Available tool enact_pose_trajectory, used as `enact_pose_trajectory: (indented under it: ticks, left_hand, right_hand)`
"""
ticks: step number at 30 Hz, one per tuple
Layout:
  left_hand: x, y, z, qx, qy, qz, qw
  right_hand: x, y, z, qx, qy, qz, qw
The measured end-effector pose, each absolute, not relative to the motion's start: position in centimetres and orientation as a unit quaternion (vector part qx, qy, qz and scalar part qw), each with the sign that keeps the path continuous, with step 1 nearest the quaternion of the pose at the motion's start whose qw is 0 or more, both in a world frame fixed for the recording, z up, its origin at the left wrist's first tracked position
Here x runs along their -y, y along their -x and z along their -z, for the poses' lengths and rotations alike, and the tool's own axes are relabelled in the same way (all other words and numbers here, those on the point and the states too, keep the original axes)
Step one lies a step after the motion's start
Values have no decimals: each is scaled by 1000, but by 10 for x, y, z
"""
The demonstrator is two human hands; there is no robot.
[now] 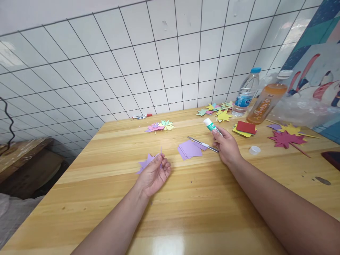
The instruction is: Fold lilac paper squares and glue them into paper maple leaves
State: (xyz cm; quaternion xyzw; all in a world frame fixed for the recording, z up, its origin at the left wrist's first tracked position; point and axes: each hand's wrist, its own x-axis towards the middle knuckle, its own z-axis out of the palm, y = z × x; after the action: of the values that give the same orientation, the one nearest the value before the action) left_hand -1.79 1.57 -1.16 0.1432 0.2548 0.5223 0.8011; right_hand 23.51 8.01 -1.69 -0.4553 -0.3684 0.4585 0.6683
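My left hand (pixel 156 174) pinches a thin purple paper strip (pixel 160 156) upright between thumb and fingers. Partly hidden behind that hand, a purple paper leaf (pixel 145 163) lies on the table. In my right hand (pixel 225 143) is a glue stick (pixel 209 124), uncapped, its white end pointing up and left. Between the hands rest several purple paper squares (pixel 191 148), with a slim metal craft knife (pixel 203 144) lying across their right side. The glue stick's white cap (pixel 255 150) sits to the right of my right hand.
Finished paper leaves lie in piles at the back (pixel 166 125) and right (pixel 287 139). Red and yellow paper pieces (pixel 245 128) are stacked near a water bottle (pixel 245 94) and an orange drink bottle (pixel 267 101). A marker (pixel 142 116) lies by the tiled wall (pixel 164 78).
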Motion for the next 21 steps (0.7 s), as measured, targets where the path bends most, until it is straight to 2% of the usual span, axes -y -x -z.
enact_pose_trajectory:
  ticks: [6, 12, 16, 21]
  left_hand:
    - [-16, 18, 13, -222, -137, -519, 814]
    - [-17, 20, 11, -238, -115, -527, 808]
    - [-17, 20, 9, -298, -104, -532, 786]
    - [-17, 20, 3, -281, -130, -521, 795]
  right_hand:
    - [-80, -233, 19, 393, 465, -461, 646]
    - [-84, -240, 15, 406, 519, -353, 665]
    - [-90, -248, 14, 405, 529, -343, 662]
    - [-100, -262, 25, 466, 579, -291, 602]
